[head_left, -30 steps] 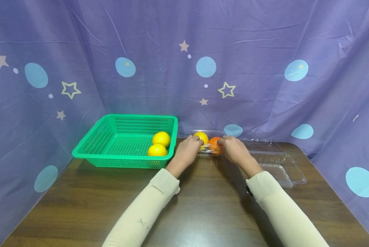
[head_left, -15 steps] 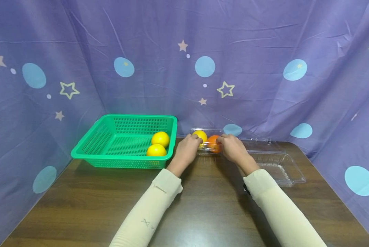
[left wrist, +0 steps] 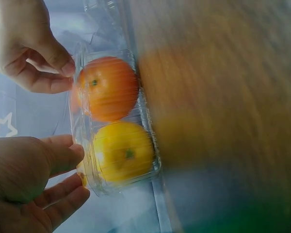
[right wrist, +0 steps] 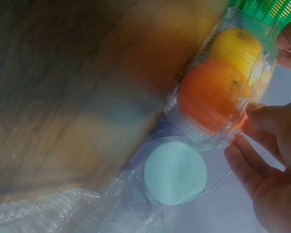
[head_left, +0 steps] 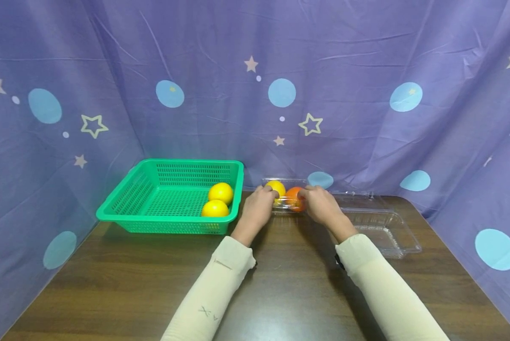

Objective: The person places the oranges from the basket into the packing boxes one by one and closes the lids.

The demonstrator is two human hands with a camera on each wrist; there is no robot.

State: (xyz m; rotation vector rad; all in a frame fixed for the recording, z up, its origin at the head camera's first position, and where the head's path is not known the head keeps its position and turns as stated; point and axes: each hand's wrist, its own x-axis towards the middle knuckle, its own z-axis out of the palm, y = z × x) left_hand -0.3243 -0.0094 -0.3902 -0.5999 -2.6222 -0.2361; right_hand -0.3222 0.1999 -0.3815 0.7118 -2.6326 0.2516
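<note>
In the head view, my left hand [head_left: 258, 206] and right hand [head_left: 324, 204] hold opposite ends of a clear plastic container [head_left: 284, 206] near the table's back edge. Inside are a yellow round fruit [left wrist: 123, 151] and an orange [left wrist: 109, 89], side by side. The left wrist view has the left thumb and fingers pinching the rim by the yellow fruit. Beside the orange, the right thumb and fingers pinch the rim, as the right wrist view shows. Glare on the plastic makes it hard to tell whether the lid is fully fastened.
A green basket [head_left: 169, 219] with two yellow fruits [head_left: 220, 193] at its right end stands on the left. To the right lies another clear container [head_left: 401, 248], with its lid folded back. A purple curtain [head_left: 212, 128] hangs behind the wooden table [head_left: 276, 293].
Both hands keep their grip on the container, which has shifted very slightly toward the back. The head view has turned a little, and nothing else has visibly moved.
</note>
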